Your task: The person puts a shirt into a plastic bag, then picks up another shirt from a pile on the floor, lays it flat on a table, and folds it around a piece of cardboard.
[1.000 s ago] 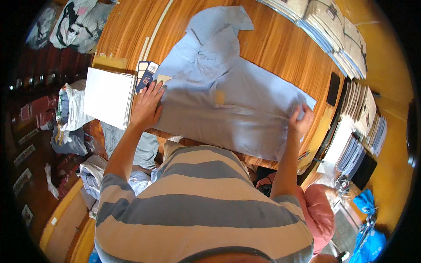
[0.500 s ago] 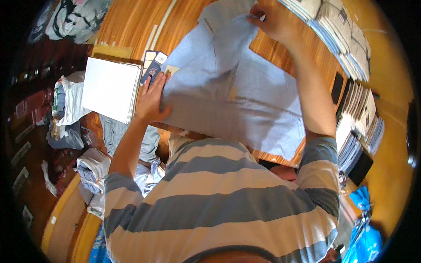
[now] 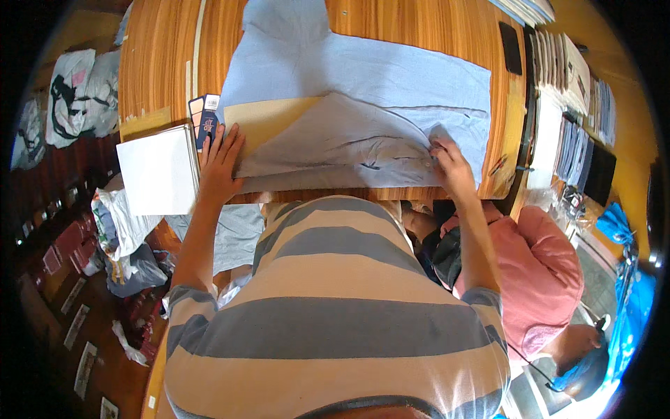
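Observation:
A light blue shirt (image 3: 405,73) lies spread on the wooden table (image 3: 412,19), one sleeve side reaching the far edge. Its near part is folded over in a wrinkled flap. Between the layers, a beige cardboard sheet (image 3: 269,120) shows at the left. My left hand (image 3: 223,164) rests flat with fingers spread at the left edge of the cardboard and cloth. At the right end of the flap, my right hand (image 3: 450,162) is closed on the shirt fabric, its fingertips partly hidden by the cloth. A dark blue tag card (image 3: 207,124) lies just beyond my left fingers.
A stack of white sheets (image 3: 159,171) is beside my left forearm. Toward the table's right edge lie a black phone (image 3: 511,47) and a small pen-like object (image 3: 497,166). Folded garments (image 3: 558,66) are stacked farther right. Another person in a pink top (image 3: 520,276) is close by at the lower right.
My right hand has come from the far edge to the near right, and the shirt's near part is now folded over, baring the cardboard. The view has shifted, bringing the other person into sight.

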Motion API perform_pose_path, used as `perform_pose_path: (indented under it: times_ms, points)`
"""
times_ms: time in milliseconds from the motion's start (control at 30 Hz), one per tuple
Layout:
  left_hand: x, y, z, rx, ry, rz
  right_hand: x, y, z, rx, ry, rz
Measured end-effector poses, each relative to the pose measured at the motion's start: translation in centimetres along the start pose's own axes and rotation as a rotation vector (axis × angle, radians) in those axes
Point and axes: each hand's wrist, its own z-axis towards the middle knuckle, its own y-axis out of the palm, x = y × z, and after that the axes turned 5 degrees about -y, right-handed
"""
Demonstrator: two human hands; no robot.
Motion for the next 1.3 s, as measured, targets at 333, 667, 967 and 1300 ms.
perform_pose_path:
  times_ms: [333, 667, 967, 1300]
  points:
    - [-0.3, 0.4, -1.9, -0.01, 0.017, 0.072, 3.9, 4.0, -5.2, 0.284, 0.288, -0.14]
    - [5.0, -2.8, -1.0, -0.071, -0.073, 0.101, 6.6, 1.2, -5.8, 0.445, 0.231, -0.15]
    - [5.1, 0.7, 3.9, -0.12, 0.103, 0.042, 11.9, 2.1, 1.4, 0.502, 0.356, -0.191]
    - [4.2, 1.7, 3.7, -0.042, 0.154, 0.045, 10.0, 1.8, -5.0, 0.278, 0.243, -0.213]
